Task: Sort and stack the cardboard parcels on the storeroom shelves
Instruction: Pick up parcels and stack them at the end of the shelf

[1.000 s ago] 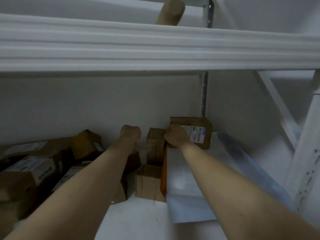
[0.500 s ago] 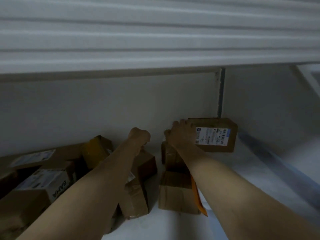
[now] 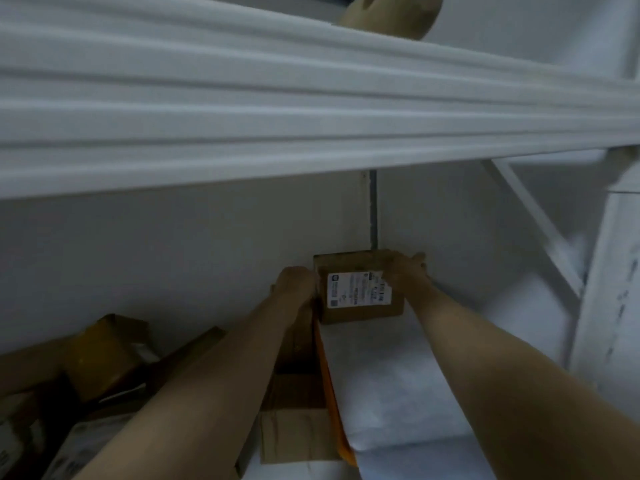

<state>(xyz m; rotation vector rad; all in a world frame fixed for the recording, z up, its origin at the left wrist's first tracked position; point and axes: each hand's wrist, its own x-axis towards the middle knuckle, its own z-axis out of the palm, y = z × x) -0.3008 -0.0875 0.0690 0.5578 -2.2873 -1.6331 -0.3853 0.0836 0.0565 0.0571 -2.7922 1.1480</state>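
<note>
White shelf bears brown labelled parcel; left hand, right hand grip its sides.

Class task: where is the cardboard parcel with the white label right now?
The labelled parcel sits at the back of the shelf, centre-right, between the left hand and right hand.

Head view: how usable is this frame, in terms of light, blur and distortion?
Head view: dim and grey, darkest over the jumbled parcels at lower left; the shelf beam overhead is soft and bowed by the wide lens; both the left hand and right hand are motion-smeared; the label on the held parcel shows but its print is unreadable.
</note>
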